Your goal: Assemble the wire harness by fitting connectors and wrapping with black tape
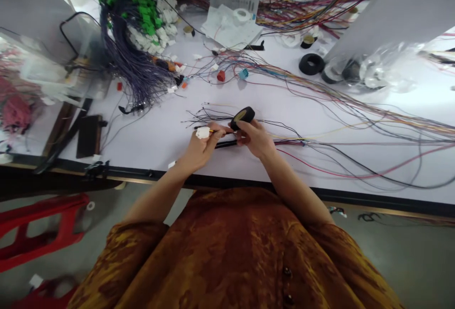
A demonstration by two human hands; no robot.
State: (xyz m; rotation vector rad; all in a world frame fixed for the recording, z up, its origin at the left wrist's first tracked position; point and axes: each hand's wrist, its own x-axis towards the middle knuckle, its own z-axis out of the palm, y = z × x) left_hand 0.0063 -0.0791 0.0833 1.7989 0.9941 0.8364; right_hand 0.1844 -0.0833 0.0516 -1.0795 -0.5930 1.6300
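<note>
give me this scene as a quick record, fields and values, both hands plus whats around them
left hand: the left hand pinches thin wires that lead to a white connector
right hand: the right hand grips a black tape roll, tilted, close to the left fingertips
beyond the hands: red connector and light blue connector, side by side, apart
left side: purple wire bundle with green connectors at its far end
right side: another black roll lying on the table

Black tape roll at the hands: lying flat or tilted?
Tilted: the tape roll shows as a slanted oval, gripped by the right hand.
</note>
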